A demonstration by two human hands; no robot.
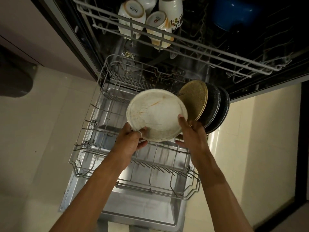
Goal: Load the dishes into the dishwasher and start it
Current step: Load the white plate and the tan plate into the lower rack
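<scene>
A white plate (pixel 155 113) with orange smears is held tilted above the pulled-out lower rack (pixel 93 129). My left hand (pixel 132 141) grips its lower left rim. My right hand (pixel 192 129) rests against its right edge, thumb on the face. Just right of it a tan speckled plate (pixel 195 97) and two dark plates (pixel 215 106) stand upright in the rack. The upper rack (pixel 184 46) holds several white mugs (pixel 132 15) upside down and a blue cup (pixel 234 12).
The open dishwasher door (pixel 147 208) lies flat under the lower rack. Pale tiled floor spreads on both sides. A dark grey bin (pixel 15 76) stands at the left by the cabinet front. Rows of rack tines fill the near and left parts.
</scene>
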